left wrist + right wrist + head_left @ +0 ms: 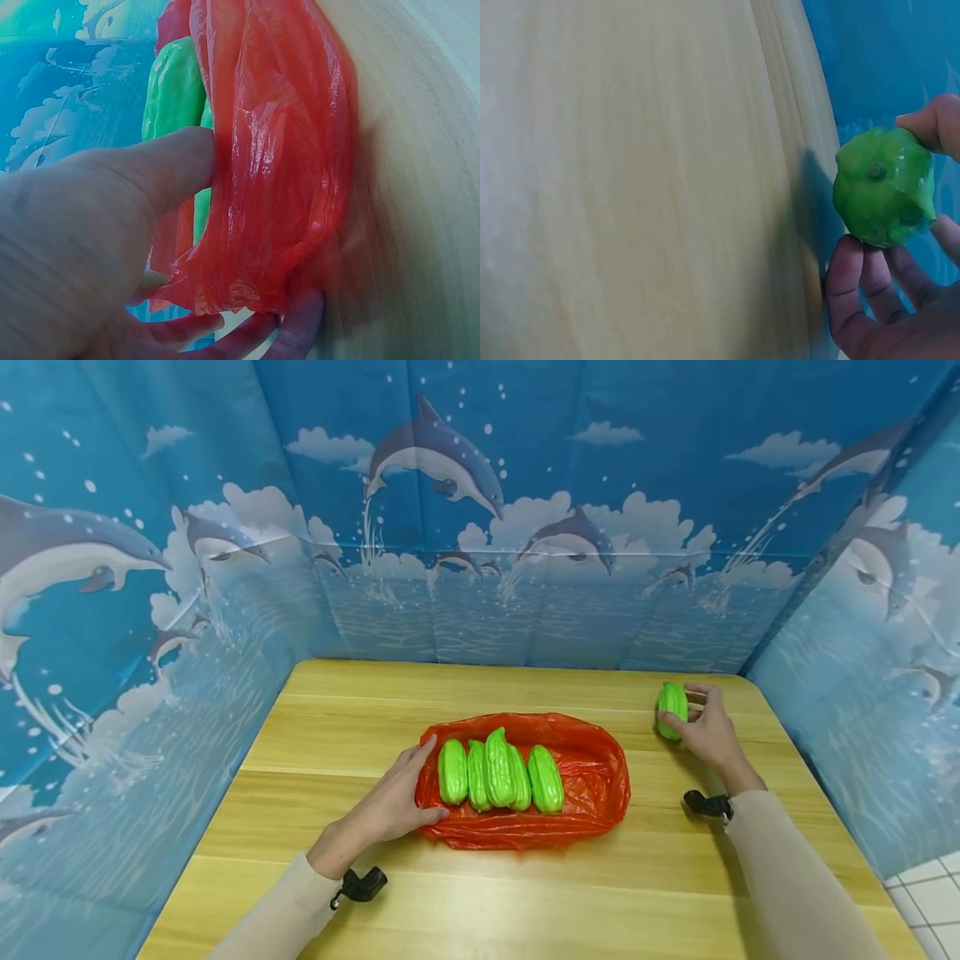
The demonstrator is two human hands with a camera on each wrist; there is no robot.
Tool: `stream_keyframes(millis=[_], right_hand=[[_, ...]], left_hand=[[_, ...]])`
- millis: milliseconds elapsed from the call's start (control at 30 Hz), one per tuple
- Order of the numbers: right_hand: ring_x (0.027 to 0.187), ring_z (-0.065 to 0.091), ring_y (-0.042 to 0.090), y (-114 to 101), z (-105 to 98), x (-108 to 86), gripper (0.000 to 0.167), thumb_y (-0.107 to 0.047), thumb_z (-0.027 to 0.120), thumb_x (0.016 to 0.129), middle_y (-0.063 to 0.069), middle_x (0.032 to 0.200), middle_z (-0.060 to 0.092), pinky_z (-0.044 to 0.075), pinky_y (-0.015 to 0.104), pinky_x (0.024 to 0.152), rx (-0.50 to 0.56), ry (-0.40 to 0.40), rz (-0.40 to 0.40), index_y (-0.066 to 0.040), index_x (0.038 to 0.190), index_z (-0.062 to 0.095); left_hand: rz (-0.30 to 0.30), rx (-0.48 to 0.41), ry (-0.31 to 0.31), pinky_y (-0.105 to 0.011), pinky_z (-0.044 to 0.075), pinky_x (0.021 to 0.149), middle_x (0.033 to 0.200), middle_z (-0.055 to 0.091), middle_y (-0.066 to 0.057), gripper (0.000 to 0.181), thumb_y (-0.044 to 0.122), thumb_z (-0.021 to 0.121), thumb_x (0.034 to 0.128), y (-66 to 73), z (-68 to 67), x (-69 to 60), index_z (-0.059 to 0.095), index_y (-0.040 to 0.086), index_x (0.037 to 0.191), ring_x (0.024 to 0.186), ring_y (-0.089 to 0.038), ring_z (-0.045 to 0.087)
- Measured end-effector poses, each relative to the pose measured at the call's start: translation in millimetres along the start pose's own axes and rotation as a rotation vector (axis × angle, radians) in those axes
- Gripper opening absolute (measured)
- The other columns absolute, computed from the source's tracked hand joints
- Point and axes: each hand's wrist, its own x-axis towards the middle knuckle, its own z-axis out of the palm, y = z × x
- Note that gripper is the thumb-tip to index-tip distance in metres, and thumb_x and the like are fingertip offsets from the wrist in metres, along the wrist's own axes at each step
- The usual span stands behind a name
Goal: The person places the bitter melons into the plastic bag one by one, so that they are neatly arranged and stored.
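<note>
A red plastic bag (592, 785), its mouth spread wide, lies at the middle of the table with several bright green bitter melons (546, 779) side by side in it. My left hand (390, 797) holds the bag's left end. In the left wrist view the thumb (184, 161) lies over the rim and the fingers reach round the gathered end. Towards the back right, my right hand (707, 727) grips another bitter melon (672, 710). The right wrist view shows this bitter melon (881, 187) end-on, between the thumb and fingers.
The wooden table (330, 702) has rounded back corners. A blue curtain (465, 627) with dolphins and clouds stands along its back and sides. Black wrist devices (363, 885) sit on both forearms. White floor tiles (933, 893) show at the lower right.
</note>
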Motion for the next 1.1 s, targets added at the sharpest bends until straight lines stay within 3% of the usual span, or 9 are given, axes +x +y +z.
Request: stream_keyframes(millis=[233,733,800,1100], right_hand=[[0.141,0.057,0.062,-6,0,-3.0,0.102,-0.037,0.073,0.116,0.049,0.173,0.035,0.052,0.013,0.079,-0.018,-0.052,-0.041,0.001,0.185,0.008],[0.142,0.058,0.066,-25,7,-11.8,0.098,-0.027,0.074,0.116,0.048,0.171,0.036,0.066,0.046,0.099,-0.032,-0.158,-0.116,0.001,0.186,0.011],[0.141,0.06,0.067,-27,8,-13.1,0.098,-0.025,0.075,0.116,0.048,0.171,0.036,0.068,0.041,0.096,-0.022,-0.169,-0.124,0.0,0.186,0.011],[0.138,0.062,0.069,-33,9,-17.4,0.096,-0.02,0.075,0.115,0.048,0.17,0.032,0.07,0.042,0.094,-0.022,-0.191,-0.17,0.001,0.186,0.013]], left_hand=[[0.012,0.001,0.004,-0.069,0.045,0.136,0.186,0.035,-0.031,0.118,0.024,0.097,0.0983,-1.7,-0.5,0.7,0.021,0.011,0.188,0.168,-0.052,0.046],[0.01,-0.018,0.01,-0.068,0.045,0.136,0.187,0.035,-0.029,0.119,0.025,0.097,0.0983,-3.3,-2.3,1.7,0.02,0.013,0.188,0.169,-0.051,0.046],[0.009,-0.017,0.01,-0.068,0.044,0.137,0.187,0.034,-0.029,0.119,0.025,0.096,0.0984,-3.1,-2.3,2.0,0.02,0.013,0.189,0.169,-0.051,0.046],[0.009,-0.009,0.005,-0.068,0.043,0.138,0.187,0.034,-0.03,0.118,0.025,0.095,0.0998,-3.4,-0.9,2.5,0.019,0.012,0.189,0.17,-0.051,0.044]])
